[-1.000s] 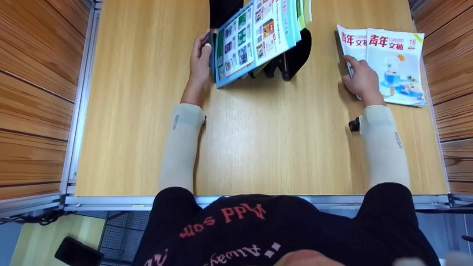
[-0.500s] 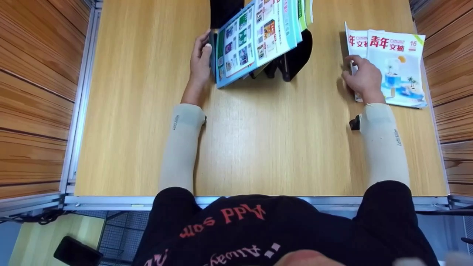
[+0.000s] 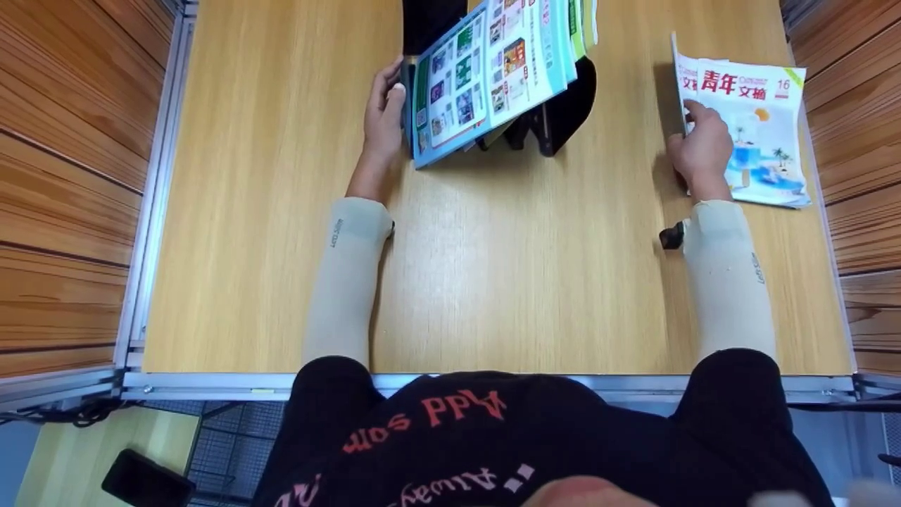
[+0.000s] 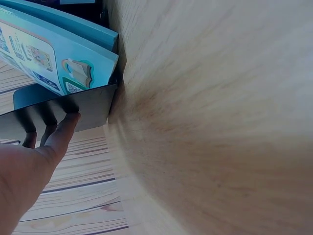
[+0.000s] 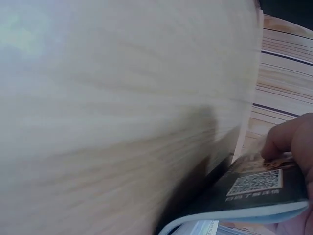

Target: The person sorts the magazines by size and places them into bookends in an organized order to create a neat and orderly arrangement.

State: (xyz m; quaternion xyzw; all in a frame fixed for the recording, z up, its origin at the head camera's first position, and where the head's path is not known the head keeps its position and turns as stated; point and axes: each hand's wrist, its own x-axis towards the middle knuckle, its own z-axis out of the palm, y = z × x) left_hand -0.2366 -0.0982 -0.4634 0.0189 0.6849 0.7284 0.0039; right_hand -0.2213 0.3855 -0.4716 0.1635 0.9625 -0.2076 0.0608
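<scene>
My left hand point(image 3: 383, 120) rests its fingers against the left outer side of a black book holder point(image 3: 574, 105). In the left wrist view the fingertips point(image 4: 72, 117) touch its dark panel point(image 4: 93, 104). Inside, light blue books point(image 3: 486, 77) lean at a tilt. At the right, my right hand point(image 3: 706, 148) grips the left edge of a white magazine point(image 3: 688, 76), which is raised and bent up off the table. A second magazine point(image 3: 778, 123) with a beach picture overlaps it. The right wrist view shows the lifted magazine's dark back cover point(image 5: 254, 183) with a QR code.
A wooden table point(image 3: 528, 282) lies between both arms, with a metal frame edge point(image 3: 633, 382) along its front. Wood-patterned walls point(image 3: 70, 211) stand on both sides. A black phone point(image 3: 148, 480) lies on a lower surface at bottom left.
My right hand has shifted slightly right, tilting the lower magazine's left edge up and rightward, so less of its cover shows. The left hand has stayed at the book holder.
</scene>
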